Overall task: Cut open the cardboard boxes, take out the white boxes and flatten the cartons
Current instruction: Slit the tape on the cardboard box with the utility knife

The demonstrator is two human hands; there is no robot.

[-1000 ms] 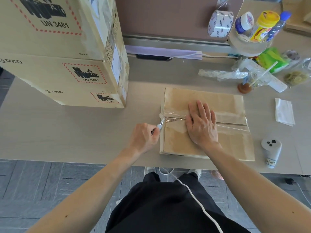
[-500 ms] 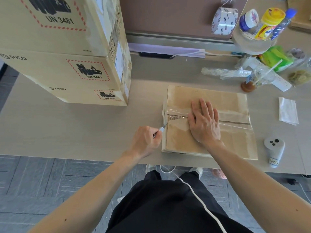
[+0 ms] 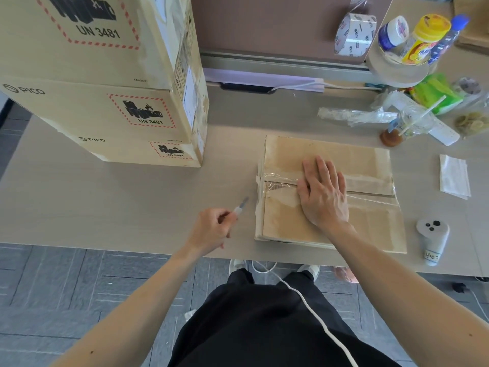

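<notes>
Head view: right hand [image 3: 324, 193] lies flat, fingers straight, pinning the taped cardboard box [image 3: 328, 192] on the table [image 3: 119, 202], while left hand [image 3: 211, 229] grasps a knife [image 3: 241, 205] just beside its end.

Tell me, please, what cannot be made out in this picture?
Head view: contents of the shallow carton, hidden by its closed flaps.
Head view: middle of the tape seam, covered by the right hand.
Head view: handle of the knife, wrapped in the left hand.
Head view: top stacked box, cut off by the upper edge.
</notes>
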